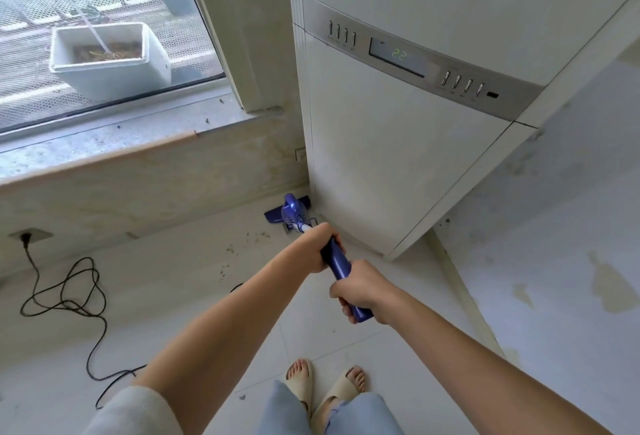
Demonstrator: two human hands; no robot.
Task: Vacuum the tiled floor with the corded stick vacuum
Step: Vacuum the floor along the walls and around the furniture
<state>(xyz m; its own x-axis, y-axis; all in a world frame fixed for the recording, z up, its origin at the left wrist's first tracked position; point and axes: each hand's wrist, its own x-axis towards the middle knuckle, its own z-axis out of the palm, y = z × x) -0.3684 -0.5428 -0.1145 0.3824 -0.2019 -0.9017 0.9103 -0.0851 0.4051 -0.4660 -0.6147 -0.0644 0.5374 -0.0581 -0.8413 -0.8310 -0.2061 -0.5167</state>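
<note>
I have the blue plastic corded stick vacuum (294,211) stretched out ahead of me, its flat floor head (277,213) down on the pale tiled floor (180,296) in the far corner. The head lies just beside the base of the tall white floor-standing air conditioner (398,157) on its right and close to the low beige marble wall (138,185) under the window on its far side. That cabinet and the wall box the head in on two sides.

My left hand (320,247) is wrapped tight round the upper end of the blue handle (341,270), fingers curled fully about it. My right hand (363,290) grips the handle nearer to me, also closed round it, with the butt end poking out below my fist.

Dark crumbs of debris (239,251) are scattered on the tiles left of and nearer than the head. Farther left, a black power cord (69,296) runs from a plug in a wall socket (29,237) and lies in loose loops across the floor toward my left sleeve.

Near the bottom edge I see my feet in beige slide sandals (325,389). Beyond the glass, a white rectangular planter box (110,60) sits on wire mesh. The air conditioner's grey control strip shows a green "22" (398,54).
</note>
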